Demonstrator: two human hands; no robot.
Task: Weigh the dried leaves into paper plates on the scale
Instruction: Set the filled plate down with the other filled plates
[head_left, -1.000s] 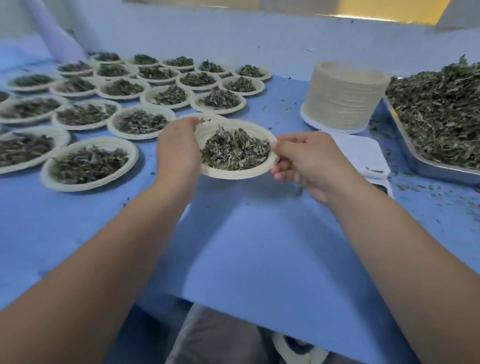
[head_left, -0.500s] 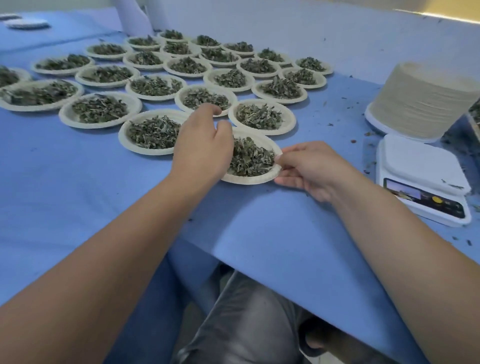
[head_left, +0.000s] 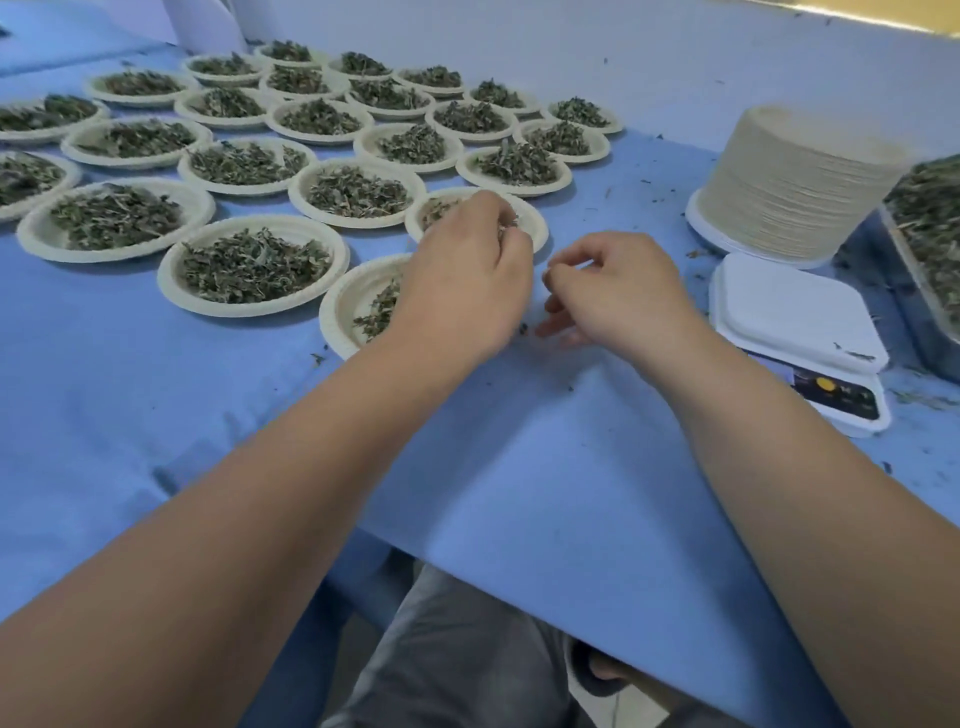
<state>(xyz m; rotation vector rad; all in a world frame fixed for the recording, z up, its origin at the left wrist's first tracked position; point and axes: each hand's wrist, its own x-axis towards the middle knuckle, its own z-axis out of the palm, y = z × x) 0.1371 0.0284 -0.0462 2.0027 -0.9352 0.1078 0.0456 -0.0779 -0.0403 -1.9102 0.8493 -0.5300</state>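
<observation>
Head view: left hand (head_left: 462, 291) curled over nearest plate (head_left: 348, 306) of dried leaves (head_left: 376, 314), grip unclear; right hand (head_left: 618, 296) loosely curled, holding nothing, near scale (head_left: 789, 312).

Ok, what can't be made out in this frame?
Head view:
Scale readout: blurred, illegible.
Nearest plate: mostly hidden under the left hand.
Left hand's grip: fingertips hidden by its own back.
Right hand: any fragment pinched is too small to see.
Leaf tray: cut off by the right edge.
</observation>
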